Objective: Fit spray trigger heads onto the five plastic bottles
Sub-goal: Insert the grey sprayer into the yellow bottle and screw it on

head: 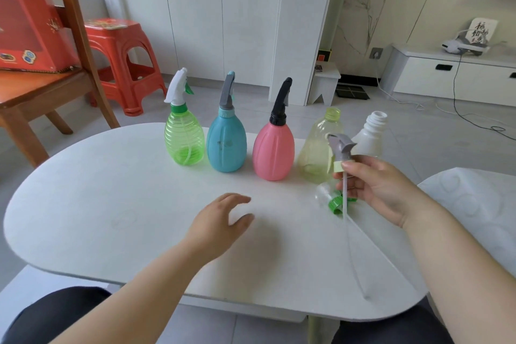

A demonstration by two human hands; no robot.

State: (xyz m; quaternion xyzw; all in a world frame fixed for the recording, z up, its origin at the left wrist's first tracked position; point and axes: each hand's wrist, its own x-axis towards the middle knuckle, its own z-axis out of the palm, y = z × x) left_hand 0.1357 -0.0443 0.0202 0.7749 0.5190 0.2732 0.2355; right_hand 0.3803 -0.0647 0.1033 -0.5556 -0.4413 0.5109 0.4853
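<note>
Several bottles stand in a row on the white table [111, 190]. The green bottle [184, 138], the blue bottle [226, 145] and the pink bottle [273, 151] each carry a trigger head. The pale yellow bottle [318, 145] and the white bottle [368, 134] have bare necks. My right hand [374, 187] holds a grey trigger head [339, 148] with a pale yellow collar, upright in front of the yellow bottle, its long clear tube hanging down. My left hand [220, 223] hovers over the table's middle, fingers loosely curled, holding nothing. A clear trigger head with a green collar [333, 202] lies on the table.
A wooden chair [42, 86] with a red box stands at the left, a red plastic stool [122, 61] behind it. White cabinets line the far wall. A white cushion [480, 204] sits at the right, past the table's edge. My knees are below the near table edge.
</note>
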